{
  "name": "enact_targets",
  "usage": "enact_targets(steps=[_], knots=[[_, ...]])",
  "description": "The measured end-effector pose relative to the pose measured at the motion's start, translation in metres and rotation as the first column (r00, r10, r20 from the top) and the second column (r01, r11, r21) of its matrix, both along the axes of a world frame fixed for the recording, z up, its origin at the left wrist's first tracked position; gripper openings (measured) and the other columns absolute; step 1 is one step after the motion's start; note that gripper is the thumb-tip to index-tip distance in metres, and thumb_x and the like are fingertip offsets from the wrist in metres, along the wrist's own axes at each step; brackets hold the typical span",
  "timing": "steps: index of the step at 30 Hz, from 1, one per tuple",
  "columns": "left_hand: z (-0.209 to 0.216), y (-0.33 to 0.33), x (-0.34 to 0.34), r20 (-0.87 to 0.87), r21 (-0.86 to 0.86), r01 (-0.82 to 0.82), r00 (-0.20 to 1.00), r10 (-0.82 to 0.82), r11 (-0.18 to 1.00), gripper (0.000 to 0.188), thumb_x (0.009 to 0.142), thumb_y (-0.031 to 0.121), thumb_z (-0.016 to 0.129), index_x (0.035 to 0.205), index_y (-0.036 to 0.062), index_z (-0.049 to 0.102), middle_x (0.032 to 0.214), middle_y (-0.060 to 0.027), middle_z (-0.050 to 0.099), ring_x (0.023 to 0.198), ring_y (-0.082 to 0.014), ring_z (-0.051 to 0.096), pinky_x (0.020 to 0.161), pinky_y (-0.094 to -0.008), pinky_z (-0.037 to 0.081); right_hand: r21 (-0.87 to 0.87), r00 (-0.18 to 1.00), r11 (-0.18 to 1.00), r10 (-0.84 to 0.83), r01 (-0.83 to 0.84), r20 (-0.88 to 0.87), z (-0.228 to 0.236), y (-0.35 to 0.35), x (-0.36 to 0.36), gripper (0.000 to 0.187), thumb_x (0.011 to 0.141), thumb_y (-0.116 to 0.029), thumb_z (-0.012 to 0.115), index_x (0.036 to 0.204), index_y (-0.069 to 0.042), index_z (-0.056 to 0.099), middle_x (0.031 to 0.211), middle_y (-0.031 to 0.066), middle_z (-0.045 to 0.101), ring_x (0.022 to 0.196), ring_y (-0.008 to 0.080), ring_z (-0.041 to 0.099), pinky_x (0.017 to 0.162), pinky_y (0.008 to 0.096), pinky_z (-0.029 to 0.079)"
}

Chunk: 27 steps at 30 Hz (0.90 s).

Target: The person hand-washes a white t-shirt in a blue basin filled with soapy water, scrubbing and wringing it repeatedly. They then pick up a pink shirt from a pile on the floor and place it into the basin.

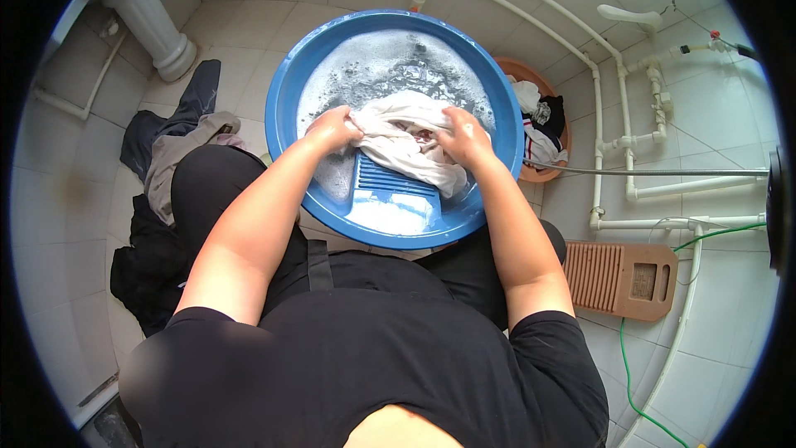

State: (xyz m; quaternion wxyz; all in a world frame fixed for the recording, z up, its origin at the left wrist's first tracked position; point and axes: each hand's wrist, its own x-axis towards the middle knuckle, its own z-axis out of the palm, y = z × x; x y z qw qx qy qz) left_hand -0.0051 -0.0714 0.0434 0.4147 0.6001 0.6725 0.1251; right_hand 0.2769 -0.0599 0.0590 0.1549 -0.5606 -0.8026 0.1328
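Observation:
A wet white garment point(403, 138) lies bunched over the top of a ridged washboard point(396, 189) inside a large blue basin point(282, 108). My left hand point(333, 129) is closed on the garment's left end. On its right side my right hand point(466, 136) grips the cloth, with the fingers curled into it and partly hidden. A dark reddish patch shows in the folds between my hands. Foamy grey water point(398, 62) fills the far part of the basin, and suds lie on the washboard's near end.
An orange-brown basin point(554, 99) with black and white clothes stands behind the blue one at the right. A brown washboard point(622, 280) lies by my right knee. Dark and beige clothes point(178, 137) lie on the floor at left, near a white pedestal point(153, 25). White pipes point(599, 116) line the wall.

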Motion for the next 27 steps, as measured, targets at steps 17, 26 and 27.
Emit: enact_targets(steps=[17,26,27], knots=[[0.029,-0.016,0.017,0.461,0.061,0.017,0.886,-0.043,0.998,0.024,0.082,0.026,0.06,0.082,0.0018,0.062,0.072,-0.0024,0.059,0.073,-0.0095,0.055,0.069,-0.024,0.042,-0.113,0.989,0.986,-0.113,0.124,0.095,0.008,0.006,0.0,0.028,0.078,-0.031,0.06,0.095,-0.01,0.066,0.103,0.0134,0.06,0.095,0.0296,0.058,0.082,0.036,0.045],[0.003,-0.013,0.013,-0.235,0.026,-0.053,0.97,0.058,0.998,0.072,0.066,0.04,0.071,0.125,0.0095,0.046,0.095,-0.0168,0.06,0.093,-0.0295,0.059,0.089,-0.0358,0.042,-0.404,0.955,0.877,-0.296,0.26,-0.028,-0.034,0.02,0.019,0.046,0.075,-0.045,0.063,0.091,-0.001,0.065,0.092,0.0164,0.064,0.088,0.0288,0.061,0.079,0.0346,0.046],[-0.004,-0.017,0.013,-0.331,0.076,-0.055,0.941,0.077,0.996,0.075,0.064,0.04,0.072,0.127,0.0096,0.044,0.097,-0.0174,0.06,0.094,-0.0297,0.058,0.091,-0.0367,0.041,-0.441,0.96,0.865,-0.278,0.24,-0.022,-0.032,0.019,0.016,0.044,0.073,-0.043,0.065,0.091,-0.002,0.065,0.092,0.0164,0.064,0.088,0.029,0.061,0.08,0.0349,0.046]])
